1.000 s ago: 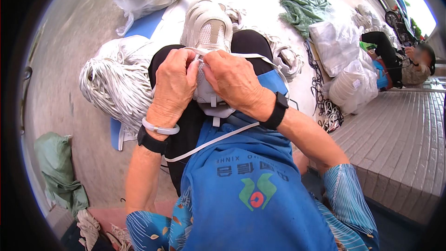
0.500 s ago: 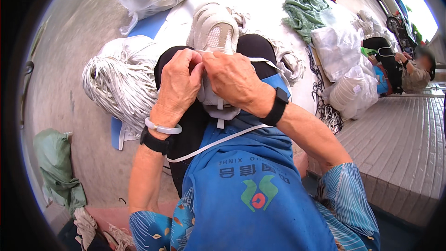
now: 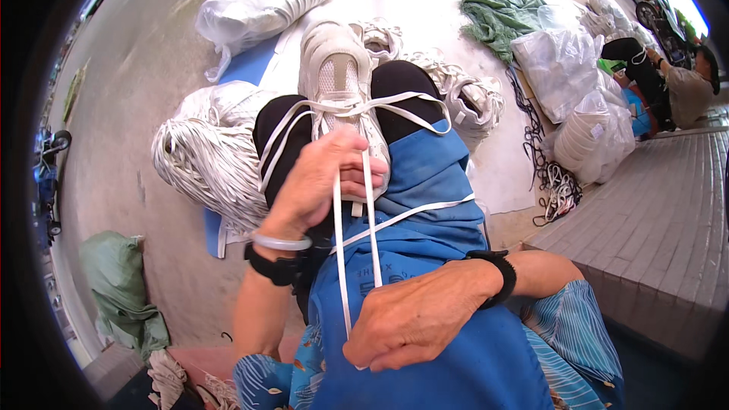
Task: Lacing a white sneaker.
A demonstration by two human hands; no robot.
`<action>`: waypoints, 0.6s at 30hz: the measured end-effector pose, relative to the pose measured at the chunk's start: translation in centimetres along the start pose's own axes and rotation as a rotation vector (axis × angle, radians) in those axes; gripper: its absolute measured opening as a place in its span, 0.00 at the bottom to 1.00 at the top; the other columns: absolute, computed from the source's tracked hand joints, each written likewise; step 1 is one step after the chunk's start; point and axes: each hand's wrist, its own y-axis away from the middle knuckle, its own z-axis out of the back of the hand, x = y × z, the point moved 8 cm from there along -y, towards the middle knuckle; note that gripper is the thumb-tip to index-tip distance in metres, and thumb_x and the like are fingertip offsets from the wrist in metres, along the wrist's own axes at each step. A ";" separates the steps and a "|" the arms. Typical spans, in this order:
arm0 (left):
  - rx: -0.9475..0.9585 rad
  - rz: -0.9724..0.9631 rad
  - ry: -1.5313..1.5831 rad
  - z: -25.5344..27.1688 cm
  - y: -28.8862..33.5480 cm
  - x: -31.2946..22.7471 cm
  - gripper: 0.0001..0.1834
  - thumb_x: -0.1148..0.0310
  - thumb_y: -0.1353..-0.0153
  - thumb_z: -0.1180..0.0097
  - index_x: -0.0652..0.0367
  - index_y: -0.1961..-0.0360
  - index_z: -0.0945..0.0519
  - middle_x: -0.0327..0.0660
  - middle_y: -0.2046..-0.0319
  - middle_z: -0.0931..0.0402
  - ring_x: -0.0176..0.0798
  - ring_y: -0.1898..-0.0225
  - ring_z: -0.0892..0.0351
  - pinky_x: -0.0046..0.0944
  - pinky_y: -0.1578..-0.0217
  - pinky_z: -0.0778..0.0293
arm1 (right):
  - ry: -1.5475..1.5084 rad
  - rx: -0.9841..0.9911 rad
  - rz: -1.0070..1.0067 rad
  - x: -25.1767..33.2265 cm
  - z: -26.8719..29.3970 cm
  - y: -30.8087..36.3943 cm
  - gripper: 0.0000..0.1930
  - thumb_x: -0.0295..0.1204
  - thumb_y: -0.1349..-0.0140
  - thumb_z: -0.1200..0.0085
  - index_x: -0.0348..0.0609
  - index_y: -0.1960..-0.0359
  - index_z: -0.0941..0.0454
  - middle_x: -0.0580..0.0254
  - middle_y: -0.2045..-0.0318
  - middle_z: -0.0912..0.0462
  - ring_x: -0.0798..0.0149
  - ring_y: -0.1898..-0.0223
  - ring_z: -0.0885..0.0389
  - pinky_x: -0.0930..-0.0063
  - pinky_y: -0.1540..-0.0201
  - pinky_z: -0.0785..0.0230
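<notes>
An off-white sneaker (image 3: 323, 53) is held upright between my knees, toe pointing away from me. A flat white shoelace (image 3: 372, 235) crosses its upper eyelets, with loops spreading over both knees. Two strands run taut from the shoe toward my waist. My right hand (image 3: 425, 311), closed in front of my apron, grips their near end. My left hand (image 3: 319, 178) is at the shoe's opening, fingers curled against it behind the taut strands; its grip is partly hidden. A loose length of lace crosses my blue apron (image 3: 425, 220).
A bundle of white laces (image 3: 205, 159) lies left of my knees. More sneakers (image 3: 471, 99) lie on the white sheet (image 3: 501, 175) at right. Bagged items (image 3: 262, 0), a green cloth (image 3: 501, 11) and dark cords (image 3: 531, 137) lie around. Another person (image 3: 687, 91) sits at far right.
My hands have parted from the pinch over the shoe. The right has drawn lace back toward my waist; the left has moved down to the shoe's opening. Lace now shows spread over both knees.
</notes>
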 end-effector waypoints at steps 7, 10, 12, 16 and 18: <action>-0.075 -0.163 -0.110 -0.4 0.5 -0.8 0.10 0.64 0.27 0.54 0.60 0.55 0.31 0.28 0.87 0.40 0.22 0.92 0.47 0.24 0.93 0.46 | 0.271 -0.364 -0.330 -1.3 5.4 6.5 0.12 0.33 0.34 0.47 0.38 0.56 0.23 0.48 0.70 0.19 0.47 0.65 0.17 0.59 0.62 0.26; -0.012 -0.244 -0.317 -1.5 3.2 -1.7 0.10 0.66 0.29 0.55 0.61 0.55 0.28 0.31 0.82 0.33 0.23 0.84 0.35 0.28 0.84 0.38 | 0.011 -0.903 -0.687 -5.0 10.5 11.7 0.17 0.42 0.29 0.50 0.39 0.61 0.19 0.62 0.74 0.20 0.70 0.75 0.21 0.75 0.73 0.28; 0.107 -0.326 -0.449 -4.2 5.3 -1.9 0.09 0.65 0.29 0.54 0.59 0.54 0.29 0.32 0.81 0.31 0.25 0.82 0.33 0.29 0.81 0.36 | -0.203 -0.928 -0.578 -6.6 11.2 11.5 0.21 0.47 0.27 0.56 0.39 0.58 0.21 0.64 0.73 0.20 0.71 0.76 0.21 0.80 0.75 0.29; 0.751 -0.501 -0.611 -13.9 10.7 -0.3 0.08 0.67 0.29 0.55 0.56 0.52 0.28 0.40 0.77 0.27 0.39 0.76 0.23 0.40 0.72 0.28 | -0.843 -0.941 -0.370 -10.8 11.2 8.2 0.21 0.48 0.27 0.56 0.41 0.51 0.27 0.60 0.70 0.19 0.67 0.75 0.20 0.77 0.75 0.27; 1.002 -0.409 -0.568 -17.2 11.7 0.9 0.09 0.68 0.29 0.56 0.56 0.51 0.28 0.42 0.77 0.26 0.41 0.75 0.21 0.41 0.71 0.28 | -1.072 -0.943 -0.288 -11.8 11.4 6.3 0.18 0.43 0.26 0.54 0.41 0.51 0.27 0.63 0.72 0.20 0.72 0.80 0.25 0.80 0.82 0.32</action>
